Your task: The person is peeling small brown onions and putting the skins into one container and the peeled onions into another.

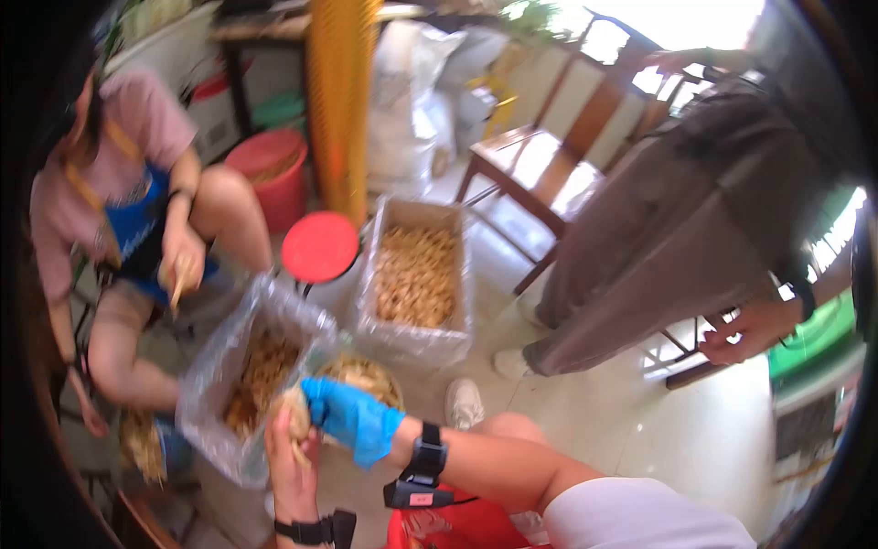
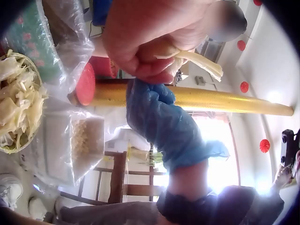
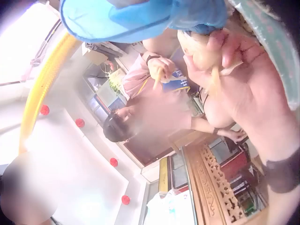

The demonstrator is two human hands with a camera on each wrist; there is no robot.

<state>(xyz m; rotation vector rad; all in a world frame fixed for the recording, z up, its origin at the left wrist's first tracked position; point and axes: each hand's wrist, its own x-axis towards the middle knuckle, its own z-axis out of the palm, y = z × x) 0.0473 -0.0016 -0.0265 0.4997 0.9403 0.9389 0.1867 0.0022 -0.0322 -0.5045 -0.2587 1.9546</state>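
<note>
My bare left hand (image 1: 294,471) grips a pale garlic bulb (image 1: 294,416) whose dry stem (image 2: 206,64) pokes out past the fingers in the left wrist view. Coming from the right, my right hand (image 1: 355,419) wears a thin blue glove and pinches the bulb's other side with curled fingers. The right wrist view shows the bulb (image 3: 199,52) between the blue glove (image 3: 140,19) and the left fingers (image 3: 229,54). Below both hands is a round basket (image 2: 39,86) heaped with papery skins, beside a plastic-lined box (image 1: 203,395) partly filled with garlic.
A second lined box (image 1: 364,322) full of garlic cloves stands ahead, near a red stool (image 1: 320,245) and a yellow pillar (image 1: 343,110). At the left sits a person (image 1: 151,156) holding a stemmed bulb. Another person (image 1: 668,238) stands right, beside a wooden chair (image 1: 540,169).
</note>
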